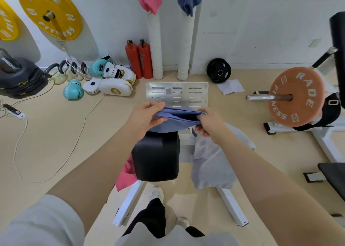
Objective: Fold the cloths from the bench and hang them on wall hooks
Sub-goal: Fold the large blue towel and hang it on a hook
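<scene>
Soft lavender cloth hangs between your fingers: left hand pinches one end, right hand grips the other, holding it above the padded surface. It looks light and limp, so keep hold at the corners. Both forearms reach forward, wrists level. Grey cloth and pink cloth wait below.
</scene>
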A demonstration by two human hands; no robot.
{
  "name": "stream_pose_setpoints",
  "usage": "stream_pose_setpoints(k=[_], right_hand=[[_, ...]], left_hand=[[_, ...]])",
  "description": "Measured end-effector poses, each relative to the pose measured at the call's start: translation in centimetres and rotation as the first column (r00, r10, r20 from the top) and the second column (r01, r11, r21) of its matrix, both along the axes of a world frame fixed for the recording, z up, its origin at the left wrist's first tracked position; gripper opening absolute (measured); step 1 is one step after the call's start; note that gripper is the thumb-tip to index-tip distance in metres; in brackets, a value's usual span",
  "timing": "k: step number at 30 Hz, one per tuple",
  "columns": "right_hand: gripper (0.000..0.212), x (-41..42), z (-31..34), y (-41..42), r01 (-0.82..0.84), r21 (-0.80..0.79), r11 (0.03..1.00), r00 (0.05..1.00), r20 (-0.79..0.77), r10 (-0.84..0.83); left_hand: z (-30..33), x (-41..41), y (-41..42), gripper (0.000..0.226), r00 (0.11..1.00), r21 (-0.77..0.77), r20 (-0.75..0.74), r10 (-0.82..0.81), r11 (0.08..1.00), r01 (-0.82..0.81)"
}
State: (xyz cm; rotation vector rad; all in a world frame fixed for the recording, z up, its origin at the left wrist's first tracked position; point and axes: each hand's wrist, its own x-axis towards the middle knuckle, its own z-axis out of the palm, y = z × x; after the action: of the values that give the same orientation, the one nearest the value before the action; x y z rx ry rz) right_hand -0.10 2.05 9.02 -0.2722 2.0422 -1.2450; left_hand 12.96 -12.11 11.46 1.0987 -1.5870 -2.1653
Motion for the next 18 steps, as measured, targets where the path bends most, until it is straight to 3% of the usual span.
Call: stream_pose_setpoints(k=[2,5,8,10,12,13,15,16,18], right_hand=[[0.024,0.3,1.9,0.0,0.067,-0.212,0.975,0.982,0.185,-0.027],[0.027,0.2,4.7,1.0,-0.094,-0.432,0.897,0.927,0.29,0.237],[0.017,0.1,7.1,1.9,-0.329,-0.493,0.806,0.777,0.344,0.527],[0.01,0.3,7.8,1.8,-0.327,-0.548,0.77,0.694,0.414,0.589],[0.019,0.3,7.5,1.3,-0.285,-0.577,0.766,0.642,0.479,0.599],[0.013,0.4,7.0,0.8,-0.244,-0.558,0.793,0.653,0.51,0.56],[0.027,-0.3,5.0,-0.6,-0.113,-0.388,0.915,0.74,0.582,0.338],[0.03,-0.7,3.8,-1.2,-0.072,-0.255,0.964,0.799,0.564,0.209],[0.024,-1.1,1.5,-2.4,-0.081,-0.002,0.997,0.92,0.384,0.075]], left_hand=[[1.1,0.5,0.3,0.011,0.997,0.13,-0.049,0.058,0.99,-0.052],[3.5,1.9,0.6,0.022,0.991,0.351,-0.11,0.076,0.936,-0.033],[5.4,3.2,0.4,0.025,0.981,0.492,-0.178,-0.07,0.858,0.151],[6.0,3.6,0.1,0.054,0.959,0.517,-0.227,-0.169,0.814,0.266],[5.9,3.5,-0.4,0.053,0.954,0.538,-0.232,-0.19,0.792,0.289],[5.5,3.3,-0.6,0.043,0.965,0.559,-0.206,-0.163,0.79,0.253],[3.9,2.9,-1.3,0.021,0.995,0.579,-0.098,-0.032,0.811,0.083],[2.6,2.7,-1.9,0.027,0.998,0.564,-0.048,0.03,0.826,0.002],[-0.2,2.7,-2.8,0.026,0.994,0.511,0.01,0.104,0.854,-0.095]])
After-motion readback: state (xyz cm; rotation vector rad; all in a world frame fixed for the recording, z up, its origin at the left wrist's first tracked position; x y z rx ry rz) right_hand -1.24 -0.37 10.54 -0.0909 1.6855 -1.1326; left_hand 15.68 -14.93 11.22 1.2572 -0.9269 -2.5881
